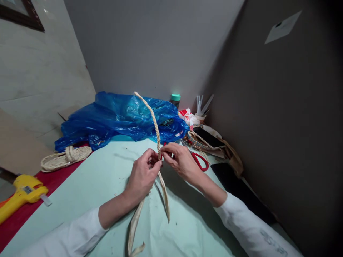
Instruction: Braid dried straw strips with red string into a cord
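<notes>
A pale braid of flat plant fibre [154, 119] rises from my hands and curves to the left at its tip. Loose, unbraided strands [164, 196] hang below, and a longer strand [133, 228] trails toward the table's near side. My left hand [143, 174] is closed, pinching the braid's lower end between thumb and fingers. From the right, my right hand [183, 162] pinches at the same spot, its fingertips against the braid. A small red bit shows between the hands, too hidden to name.
Red-handled scissors [200, 162] lie right of my right hand. Behind are a blue plastic bag [118, 117], a green-lidded jar [175, 100], a cup of sticks [200, 116] and a phone [209, 137]. At left are a woven sole [65, 159] and a yellow glue gun [25, 192].
</notes>
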`<action>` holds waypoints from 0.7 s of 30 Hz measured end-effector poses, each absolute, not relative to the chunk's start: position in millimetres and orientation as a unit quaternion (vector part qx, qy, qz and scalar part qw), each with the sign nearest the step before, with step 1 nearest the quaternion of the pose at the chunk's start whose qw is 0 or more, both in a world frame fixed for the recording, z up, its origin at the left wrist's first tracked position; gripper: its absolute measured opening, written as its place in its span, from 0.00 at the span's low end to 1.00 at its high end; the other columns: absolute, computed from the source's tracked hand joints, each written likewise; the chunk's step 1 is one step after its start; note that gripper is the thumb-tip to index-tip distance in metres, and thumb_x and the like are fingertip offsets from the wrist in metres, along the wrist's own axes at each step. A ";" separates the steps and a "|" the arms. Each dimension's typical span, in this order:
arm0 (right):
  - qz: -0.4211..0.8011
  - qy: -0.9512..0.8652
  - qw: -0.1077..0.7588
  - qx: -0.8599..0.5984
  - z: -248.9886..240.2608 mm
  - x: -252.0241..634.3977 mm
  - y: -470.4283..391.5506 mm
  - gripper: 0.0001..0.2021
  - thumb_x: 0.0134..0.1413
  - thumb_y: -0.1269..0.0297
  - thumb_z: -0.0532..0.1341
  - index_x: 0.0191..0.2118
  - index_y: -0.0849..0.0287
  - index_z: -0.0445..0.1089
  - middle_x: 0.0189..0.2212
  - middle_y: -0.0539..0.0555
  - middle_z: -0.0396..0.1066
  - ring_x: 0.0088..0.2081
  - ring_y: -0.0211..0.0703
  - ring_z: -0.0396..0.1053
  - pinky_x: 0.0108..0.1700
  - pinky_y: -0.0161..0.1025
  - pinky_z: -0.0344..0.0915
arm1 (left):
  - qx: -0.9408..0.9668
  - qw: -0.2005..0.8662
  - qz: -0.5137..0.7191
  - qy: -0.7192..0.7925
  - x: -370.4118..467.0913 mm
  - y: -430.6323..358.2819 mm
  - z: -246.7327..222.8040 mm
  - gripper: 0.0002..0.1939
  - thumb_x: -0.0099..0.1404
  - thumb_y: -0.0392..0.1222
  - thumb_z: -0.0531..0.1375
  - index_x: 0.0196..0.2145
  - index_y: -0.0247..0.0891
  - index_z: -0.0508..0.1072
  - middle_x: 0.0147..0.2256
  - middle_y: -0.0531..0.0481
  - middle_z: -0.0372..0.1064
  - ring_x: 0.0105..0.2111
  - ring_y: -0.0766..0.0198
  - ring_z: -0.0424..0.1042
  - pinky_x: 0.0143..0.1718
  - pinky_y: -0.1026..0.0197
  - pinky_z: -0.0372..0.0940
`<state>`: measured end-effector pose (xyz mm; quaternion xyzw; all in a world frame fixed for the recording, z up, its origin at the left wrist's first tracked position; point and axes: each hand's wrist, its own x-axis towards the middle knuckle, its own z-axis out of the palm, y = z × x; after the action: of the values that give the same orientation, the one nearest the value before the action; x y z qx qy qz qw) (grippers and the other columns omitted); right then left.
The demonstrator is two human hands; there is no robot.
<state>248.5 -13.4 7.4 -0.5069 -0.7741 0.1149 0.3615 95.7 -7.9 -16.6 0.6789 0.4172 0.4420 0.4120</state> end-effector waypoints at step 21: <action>0.204 -0.662 0.389 -0.607 -14.1 255.0 -27.5 0.11 0.60 0.61 0.53 0.33 0.61 0.68 0.27 0.52 0.70 0.29 0.39 0.65 0.33 0.35 0.57 | 0.462 0.679 0.384 0.422 91.6 -16.3 -19.3 0.10 0.55 0.38 0.64 0.33 0.33 0.67 0.30 0.40 0.77 0.29 0.58 0.77 0.34 0.56 0.72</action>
<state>255.0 -27.5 -14.1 -0.6070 -0.6624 0.2040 0.3889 91.6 -16.3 -19.3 0.4618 0.4223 0.3844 0.6787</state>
